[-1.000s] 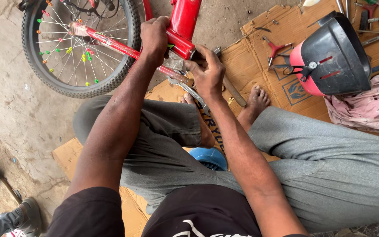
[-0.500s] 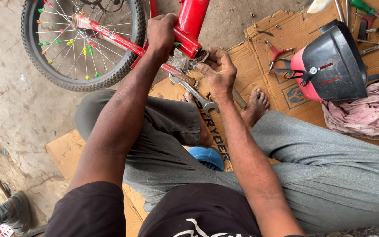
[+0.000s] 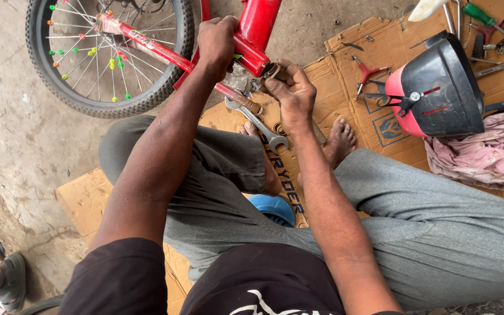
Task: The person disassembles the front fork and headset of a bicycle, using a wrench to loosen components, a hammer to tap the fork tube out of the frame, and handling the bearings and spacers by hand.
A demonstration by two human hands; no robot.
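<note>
Clearly your left hand (image 3: 217, 41) grips the stiff red frame (image 3: 252, 35); your right hand (image 3: 291, 93) pinches its small, likely greasy fitting (image 3: 270, 71).

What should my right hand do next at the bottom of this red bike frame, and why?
Probably pick up the spanner. It lies free on the cardboard beside your right hand, whose bare fingertips pinch the fitting under the red frame, steadied by your left hand.

Wrench (image 3: 259, 123) and red frame (image 3: 258, 26) crowd the fingers (image 3: 280, 87); bare concrete floor (image 3: 13, 134) lies leftward
</note>
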